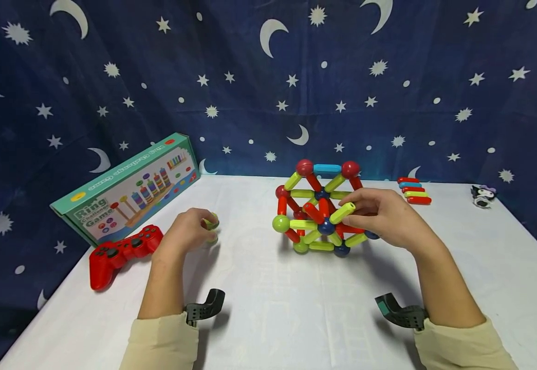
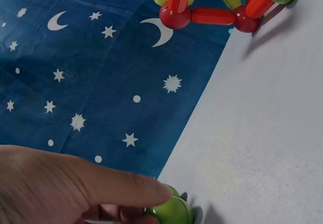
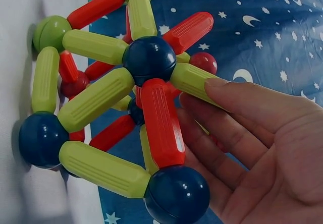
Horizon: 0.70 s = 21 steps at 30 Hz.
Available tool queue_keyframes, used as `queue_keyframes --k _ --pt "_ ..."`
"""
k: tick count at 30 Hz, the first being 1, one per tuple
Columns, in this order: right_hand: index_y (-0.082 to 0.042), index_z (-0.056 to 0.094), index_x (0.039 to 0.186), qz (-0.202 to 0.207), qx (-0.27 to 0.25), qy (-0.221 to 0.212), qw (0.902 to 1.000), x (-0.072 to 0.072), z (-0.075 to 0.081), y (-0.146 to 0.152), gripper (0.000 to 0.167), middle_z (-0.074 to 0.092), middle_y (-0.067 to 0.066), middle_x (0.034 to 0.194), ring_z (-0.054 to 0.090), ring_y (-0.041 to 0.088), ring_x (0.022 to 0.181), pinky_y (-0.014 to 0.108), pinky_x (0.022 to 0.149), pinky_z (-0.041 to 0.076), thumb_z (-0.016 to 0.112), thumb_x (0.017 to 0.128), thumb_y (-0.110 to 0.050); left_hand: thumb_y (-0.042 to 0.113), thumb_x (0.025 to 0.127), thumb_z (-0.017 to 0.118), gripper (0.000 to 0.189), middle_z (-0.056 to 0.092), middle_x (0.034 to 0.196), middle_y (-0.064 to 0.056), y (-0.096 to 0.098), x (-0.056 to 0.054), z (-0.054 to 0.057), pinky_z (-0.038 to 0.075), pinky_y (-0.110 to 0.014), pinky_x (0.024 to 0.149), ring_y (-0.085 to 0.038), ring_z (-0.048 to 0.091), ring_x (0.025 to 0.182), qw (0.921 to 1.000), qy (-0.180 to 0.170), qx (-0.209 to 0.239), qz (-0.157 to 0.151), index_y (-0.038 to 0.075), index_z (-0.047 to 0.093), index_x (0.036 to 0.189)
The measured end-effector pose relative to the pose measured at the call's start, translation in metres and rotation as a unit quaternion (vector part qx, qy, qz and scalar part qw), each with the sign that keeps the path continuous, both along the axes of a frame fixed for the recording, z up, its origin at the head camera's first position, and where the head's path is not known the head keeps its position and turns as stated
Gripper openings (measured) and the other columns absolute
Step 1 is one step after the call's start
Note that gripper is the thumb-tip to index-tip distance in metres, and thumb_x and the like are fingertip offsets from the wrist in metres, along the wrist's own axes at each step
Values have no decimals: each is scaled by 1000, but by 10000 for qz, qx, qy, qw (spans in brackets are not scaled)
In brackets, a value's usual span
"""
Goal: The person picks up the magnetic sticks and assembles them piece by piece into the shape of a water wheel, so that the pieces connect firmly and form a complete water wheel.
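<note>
A framework of magnetic rods and balls [image 1: 302,224] stands on the white table, with red, blue and yellow-green rods joined by red, green and navy balls. From its right side my right hand [image 1: 384,216] pinches a yellow-green rod [image 3: 197,84] that sticks out from a navy ball [image 3: 150,58]; the thumb lies along the rod and the other fingers are behind it. To the left, my left hand [image 1: 187,230] has its thumb and fingers around a green ball [image 2: 172,212] at the table. A second green ball shows just beyond it, partly hidden by the thumb.
Left of my left hand lies a red game controller [image 1: 122,252], in front of a green ring game box [image 1: 131,187]. Several loose rods [image 1: 414,192] lie in a row at the back right. A small black-and-white figure [image 1: 483,196] sits near the right edge. A starry curtain [image 1: 250,103] hangs behind.
</note>
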State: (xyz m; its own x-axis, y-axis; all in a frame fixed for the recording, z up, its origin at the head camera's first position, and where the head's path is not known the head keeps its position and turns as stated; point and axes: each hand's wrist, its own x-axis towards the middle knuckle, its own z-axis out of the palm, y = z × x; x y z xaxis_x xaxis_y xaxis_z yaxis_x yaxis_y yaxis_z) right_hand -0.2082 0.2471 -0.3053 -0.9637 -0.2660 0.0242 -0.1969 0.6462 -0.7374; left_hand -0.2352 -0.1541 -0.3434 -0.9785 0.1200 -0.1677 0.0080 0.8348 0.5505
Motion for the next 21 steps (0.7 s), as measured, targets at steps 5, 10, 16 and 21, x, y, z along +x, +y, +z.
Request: queue_keyframes --k 5,10,16,21 --pt "-8 71 125 41 -11 73 10000 0 0 0 34 77 12 113 74 29 106 41 85 62 77 93 -20 12 83 73 35 68 94 -15 -1 5 3 49 -33 69 -25 62 82 9978 -467 -274 369 2 71 117" --pt "-8 71 125 21 11 130 9999 0 1 0 35 77 12 113 73 29 105 40 85 62 78 92 -20 12 84 74 38 67 89 -14 -2 9 1 49 -33 63 -24 62 74 9952 -828 -339 387 -1 68 119" --pt "-8 71 126 28 -283 107 9995 -1 -3 -1 39 76 11 113 72 26 104 28 80 61 80 92 -25 28 90 71 44 69 113 -19 7 7 3 51 -40 81 -31 62 100 9993 -6 11 385 2 67 126" --pt "-7 71 126 -31 -354 57 9994 -2 -5 -2 41 75 11 113 72 26 102 27 79 60 80 91 -26 29 95 70 42 72 117 -15 34 5 19 55 -40 85 -31 69 105 9861 893 1390 161 10 66 133"
